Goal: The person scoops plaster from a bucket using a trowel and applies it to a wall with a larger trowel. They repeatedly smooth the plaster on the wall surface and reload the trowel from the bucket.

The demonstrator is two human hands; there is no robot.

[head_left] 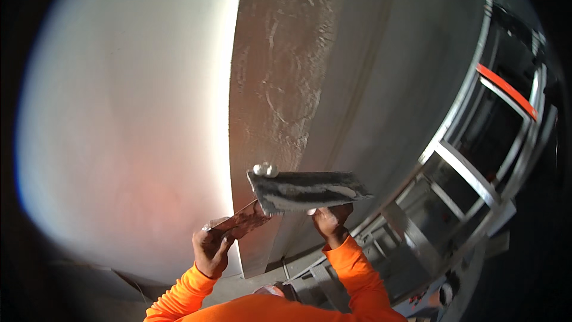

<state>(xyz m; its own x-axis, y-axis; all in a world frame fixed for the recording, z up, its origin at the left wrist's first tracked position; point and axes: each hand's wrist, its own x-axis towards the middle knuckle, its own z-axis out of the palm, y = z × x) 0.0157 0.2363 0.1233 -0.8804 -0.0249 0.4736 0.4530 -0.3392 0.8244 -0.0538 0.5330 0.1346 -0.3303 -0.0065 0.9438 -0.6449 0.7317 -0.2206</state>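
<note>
My right hand [332, 222] is closed at the lower right edge of a wide rectangular metal blade [304, 191], streaked with white and grey compound. Its handle is hidden. White lumps [266, 170] sit at the blade's upper left corner. My left hand [211, 250] grips a narrower, brownish, smeared flat tool [245, 219]; I cannot make out its exact kind. That tool slants up to the right, its far end meeting or passing behind the wide blade's lower left corner. Beyond both tools, a shaded wall strip [280, 71] carries wet-looking, ridged compound.
Left of the strip, a brightly lit white wall surface [131, 113] meets it at a sharp vertical edge. A grey wall panel [393, 71] lies to the right. Metal ladder-like framing [468, 170] with an orange-red bar [507, 91] stands farther right. A partly hidden rounded container [271, 290] is below.
</note>
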